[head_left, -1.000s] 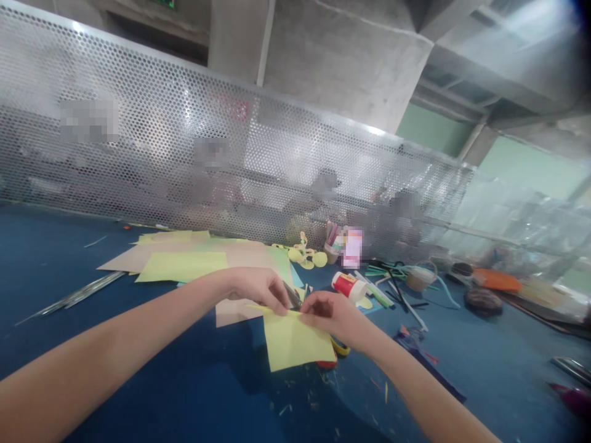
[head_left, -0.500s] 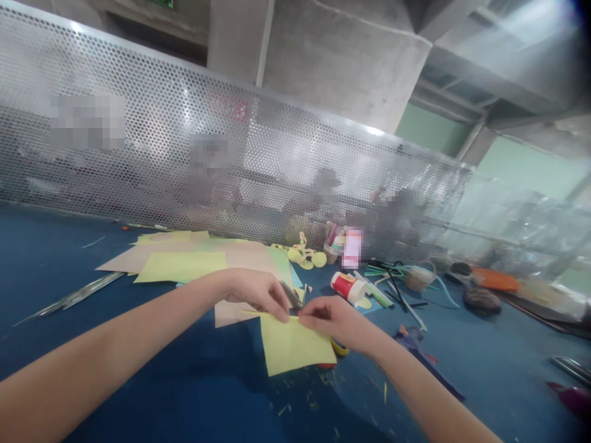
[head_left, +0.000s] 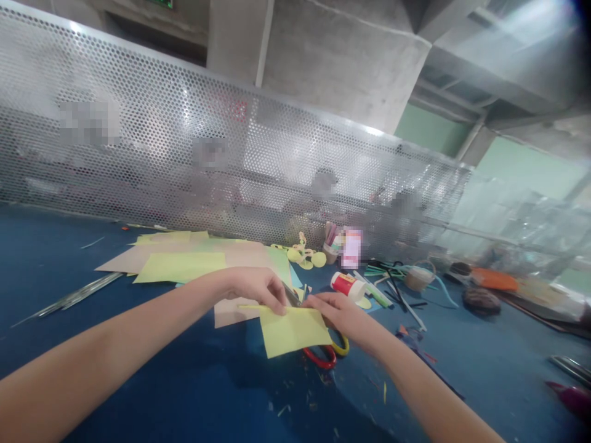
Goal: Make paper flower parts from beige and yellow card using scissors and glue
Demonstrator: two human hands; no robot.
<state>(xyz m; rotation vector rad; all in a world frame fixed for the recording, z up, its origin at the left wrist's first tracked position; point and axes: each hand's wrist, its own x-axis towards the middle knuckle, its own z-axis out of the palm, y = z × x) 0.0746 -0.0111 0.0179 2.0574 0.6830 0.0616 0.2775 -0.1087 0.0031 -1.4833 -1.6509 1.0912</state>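
Observation:
A piece of yellow paper (head_left: 293, 332) hangs between my two hands, its top edge folded or rolled over in a narrow strip. My left hand (head_left: 261, 288) pinches that top edge near its middle. At the right end of the edge, my right hand (head_left: 335, 312) has its fingers closed on the paper; the fingertips are partly hidden. Below and behind the paper lie scissors (head_left: 323, 363) with red and yellow handle loops, their blades showing between my hands. A pinkish sheet (head_left: 231, 314) lies on the table under my left hand.
Stacked yellow and pink sheets (head_left: 184, 267) lie at the back left, beside thin metallic rods (head_left: 78, 296). A red-and-white glue bottle (head_left: 347, 286), pipe cleaners (head_left: 406, 289) and yellow paper pieces (head_left: 307, 257) lie behind my right hand. A perforated metal screen (head_left: 221, 166) borders the blue table (head_left: 175, 381).
The paper has risen and tilted, baring more of the red scissor handle. My left hand has shifted slightly left and up; my right hand has turned, its fingers now lying over the paper's right end.

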